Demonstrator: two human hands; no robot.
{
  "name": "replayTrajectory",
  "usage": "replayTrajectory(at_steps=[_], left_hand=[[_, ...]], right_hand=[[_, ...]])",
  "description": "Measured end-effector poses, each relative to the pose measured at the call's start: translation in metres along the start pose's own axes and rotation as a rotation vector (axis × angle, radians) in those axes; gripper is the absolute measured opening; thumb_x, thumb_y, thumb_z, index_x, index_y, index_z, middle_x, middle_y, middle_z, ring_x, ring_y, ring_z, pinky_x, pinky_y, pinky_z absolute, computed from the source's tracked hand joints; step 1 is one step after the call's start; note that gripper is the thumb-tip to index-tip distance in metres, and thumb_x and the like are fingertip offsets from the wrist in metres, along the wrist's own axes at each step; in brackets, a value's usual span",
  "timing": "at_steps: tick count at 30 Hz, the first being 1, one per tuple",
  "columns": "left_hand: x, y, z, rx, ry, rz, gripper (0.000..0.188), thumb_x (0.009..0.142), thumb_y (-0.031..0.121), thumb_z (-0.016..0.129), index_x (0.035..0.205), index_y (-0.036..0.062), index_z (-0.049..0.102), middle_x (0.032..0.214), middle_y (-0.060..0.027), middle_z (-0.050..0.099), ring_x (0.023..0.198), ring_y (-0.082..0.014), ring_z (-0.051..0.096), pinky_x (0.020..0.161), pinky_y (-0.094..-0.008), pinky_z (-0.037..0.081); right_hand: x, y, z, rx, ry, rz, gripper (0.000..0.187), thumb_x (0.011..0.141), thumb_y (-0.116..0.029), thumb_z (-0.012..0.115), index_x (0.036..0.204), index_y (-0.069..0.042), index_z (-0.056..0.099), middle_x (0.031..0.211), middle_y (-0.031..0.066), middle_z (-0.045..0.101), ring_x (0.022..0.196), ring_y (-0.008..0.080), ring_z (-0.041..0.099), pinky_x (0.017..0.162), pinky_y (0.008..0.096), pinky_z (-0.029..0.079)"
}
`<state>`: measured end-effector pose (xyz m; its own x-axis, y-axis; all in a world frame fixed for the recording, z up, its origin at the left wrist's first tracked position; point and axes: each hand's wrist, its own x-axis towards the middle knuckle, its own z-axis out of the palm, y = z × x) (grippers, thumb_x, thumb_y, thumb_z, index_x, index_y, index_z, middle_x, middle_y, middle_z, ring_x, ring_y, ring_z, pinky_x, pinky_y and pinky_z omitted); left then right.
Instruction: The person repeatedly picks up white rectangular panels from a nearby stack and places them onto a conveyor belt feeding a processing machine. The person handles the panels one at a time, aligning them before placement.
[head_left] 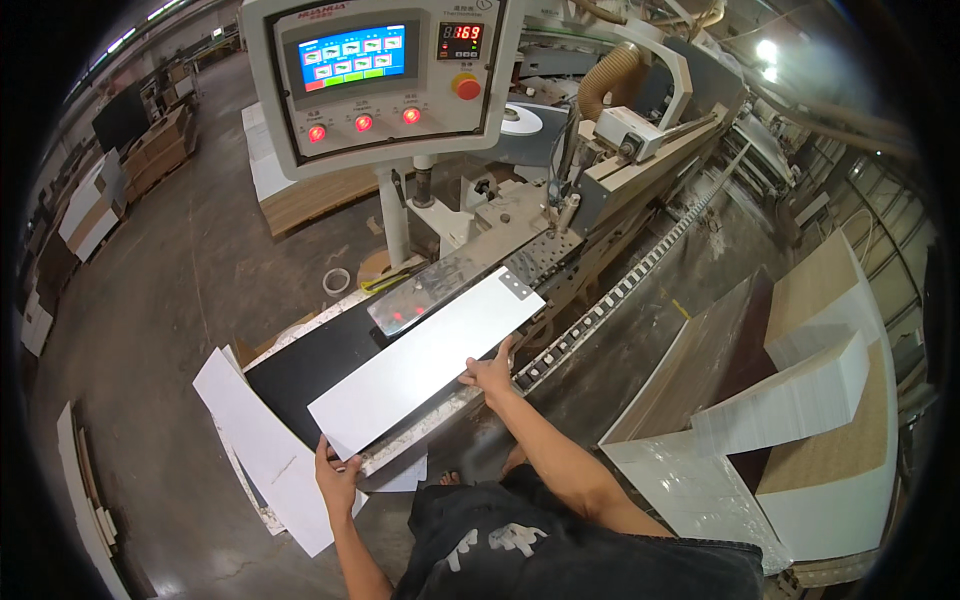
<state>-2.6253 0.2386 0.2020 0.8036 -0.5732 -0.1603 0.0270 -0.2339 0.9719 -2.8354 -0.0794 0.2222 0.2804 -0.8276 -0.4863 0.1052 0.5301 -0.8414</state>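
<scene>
Across the near end of a long machine (655, 165) lies a white board (425, 365), slanting from near left to far right. It partly covers a black bed (300, 375), and its left edge runs close beside a shiny metal plate (425, 290). The left hand (338, 482) touches the board's near end at the left corner, thumb and forefinger apart. The right hand (490, 375) is on the board's right edge, fingers spread. With the undersides hidden, I cannot tell whether either hand is clamped on it.

Left of the board, a large white sheet (270, 450) slopes toward the near side. At far left, a control box (375, 150) carries a lit screen (352, 62), three glowing red buttons and a bigger red knob (467, 88). A chain track (620, 295) stretches away on the right, and a ribbed tan hose (612, 80) hangs above the machine. At right, white strips (790, 405) are stacked among larger boards (690, 365).
</scene>
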Motion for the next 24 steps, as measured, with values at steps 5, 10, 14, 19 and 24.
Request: replayTrajectory(at_steps=[5, 10, 14, 19, 24], left_hand=[[0.000, 0.023, 0.016, 0.096, 0.017, -0.038, 0.082, 0.081, -0.006, 0.079, 0.154, -0.0062, 0.043, 0.105, -0.0091, 0.063, 0.078, -0.0137, 0.064, 0.072, -0.0283, 0.057], [-0.006, 0.030, 0.035, 0.183, 0.174, -0.051, 0.065, 0.083, -0.009, 0.077, 0.144, -0.0045, 0.054, 0.085, -0.0016, 0.061, 0.073, -0.0089, 0.057, 0.069, -0.0228, 0.050], [0.001, 0.016, 0.050, 0.222, 0.188, -0.087, 0.054, 0.081, -0.006, 0.081, 0.131, -0.0030, 0.061, 0.084, 0.0008, 0.058, 0.070, -0.0076, 0.051, 0.065, -0.0217, 0.045], [0.005, 0.027, 0.107, 0.342, 0.168, 0.008, 0.053, 0.081, -0.001, 0.084, 0.129, -0.0007, 0.063, 0.086, -0.0006, 0.056, 0.075, -0.0094, 0.051, 0.064, -0.0239, 0.045], [0.002, 0.055, 0.171, 0.493, 0.208, -0.042, 0.053, 0.082, 0.006, 0.086, 0.130, 0.0023, 0.065, 0.106, -0.0091, 0.062, 0.095, -0.0200, 0.059, 0.080, -0.0338, 0.050]], right_hand=[[0.018, -0.001, -0.001, -0.003, 0.020, 0.018, 0.113, 0.100, 0.005, 0.063, 0.163, -0.023, -0.026, 0.093, 0.0147, 0.064, 0.075, 0.0209, 0.065, 0.077, 0.0422, 0.067], [0.016, -0.008, -0.005, -0.025, -0.005, 0.073, 0.114, 0.100, 0.004, 0.064, 0.162, -0.022, -0.028, 0.092, 0.0150, 0.063, 0.076, 0.0221, 0.066, 0.075, 0.0406, 0.068], [0.035, -0.022, -0.016, -0.044, 0.040, 0.083, 0.116, 0.099, 0.006, 0.063, 0.162, -0.026, -0.029, 0.089, 0.0093, 0.058, 0.075, 0.0183, 0.064, 0.077, 0.0426, 0.067], [0.069, -0.058, -0.059, 0.015, 0.022, 0.029, 0.112, 0.099, 0.007, 0.061, 0.164, -0.026, -0.024, 0.093, 0.0075, 0.057, 0.077, 0.0178, 0.063, 0.075, 0.0411, 0.067], [0.106, -0.074, -0.103, 0.014, -0.008, -0.106, 0.109, 0.100, 0.003, 0.063, 0.164, -0.018, -0.023, 0.090, 0.0093, 0.058, 0.075, 0.0206, 0.067, 0.073, 0.0395, 0.067]])
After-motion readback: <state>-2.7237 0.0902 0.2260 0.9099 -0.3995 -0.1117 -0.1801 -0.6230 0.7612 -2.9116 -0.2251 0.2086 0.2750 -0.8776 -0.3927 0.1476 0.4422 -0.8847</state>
